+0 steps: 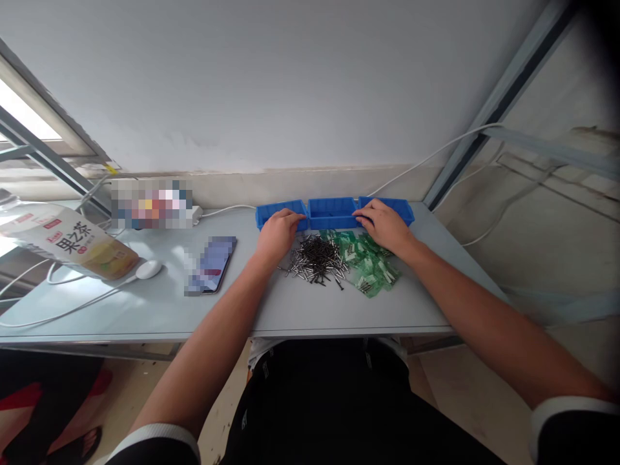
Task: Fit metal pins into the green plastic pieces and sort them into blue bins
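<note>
Three blue plastic bins stand side by side along the wall: a left bin (265, 212), a middle bin (332, 208) and a right bin (402, 208). My left hand (279, 234) is over the left bin, fingertips pressed together by its right end. Across the gap between the middle and right bins reaches my right hand (385, 225), its thumb and fingers closed at the middle bin's right side. Whatever either hand pinches is too small or hidden. In front of the bins lies a heap of dark screws (317, 258), beside small green plastic packets (371, 261) with screws inside.
A phone (213, 265) lies left of my left forearm. Farther left are a large drink bottle (72, 239), a white round device (148, 269) with a cable and a blurred object (152, 205). The desk (310, 316) sits between metal posts; another person's foot shows at lower left.
</note>
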{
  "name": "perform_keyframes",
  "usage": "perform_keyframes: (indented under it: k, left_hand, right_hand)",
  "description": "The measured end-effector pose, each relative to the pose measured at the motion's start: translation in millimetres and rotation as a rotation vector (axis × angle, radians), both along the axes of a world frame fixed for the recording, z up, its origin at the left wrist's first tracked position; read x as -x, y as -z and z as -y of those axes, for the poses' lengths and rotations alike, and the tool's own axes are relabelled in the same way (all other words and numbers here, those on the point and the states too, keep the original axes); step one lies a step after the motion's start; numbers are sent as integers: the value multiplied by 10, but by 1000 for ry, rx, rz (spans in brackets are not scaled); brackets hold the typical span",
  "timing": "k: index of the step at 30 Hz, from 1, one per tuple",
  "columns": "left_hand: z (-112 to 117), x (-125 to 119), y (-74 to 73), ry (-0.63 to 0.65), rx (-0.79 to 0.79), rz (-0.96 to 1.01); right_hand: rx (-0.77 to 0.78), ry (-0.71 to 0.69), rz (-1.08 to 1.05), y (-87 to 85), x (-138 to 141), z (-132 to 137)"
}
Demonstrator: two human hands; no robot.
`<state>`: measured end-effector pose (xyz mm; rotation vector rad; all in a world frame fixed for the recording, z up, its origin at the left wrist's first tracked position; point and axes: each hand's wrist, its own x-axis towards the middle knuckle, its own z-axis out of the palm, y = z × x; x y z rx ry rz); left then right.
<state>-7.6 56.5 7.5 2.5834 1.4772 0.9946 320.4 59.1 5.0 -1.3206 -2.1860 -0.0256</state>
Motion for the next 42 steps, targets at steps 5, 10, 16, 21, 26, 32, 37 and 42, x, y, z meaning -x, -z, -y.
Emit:
perform_keyframes:
  k: [5,10,16,21,26,32,37,42]
  left_hand:
    - [38,-8,-5,-15,-33,-14]
    - [95,-103,-30,39,-135,49]
    - [203,-270,-64,249,-176,130]
    - [248,-324,-80,287,-146,143]
    - [267,-326,-107,260,-104,152]
    - [303,-335,-146,259,-62,145]
    - [330,-347,-172,315,-47,143]
    - [367,-406,-162,351,23,250]
  right_hand:
    - [-124,18,54,-63,90,147]
    - [-151,-278,20,-198,387,457]
    - [-1,-519,18,-72,629,589]
    - [23,-518,-8,25,629,507]
    - [35,-476,-81,-18,606,504]
    - [38,-304,-164,-93,581,541]
    - [43,-182,-401,-188,579,602]
    - [55,-222,-621,-215,601,630]
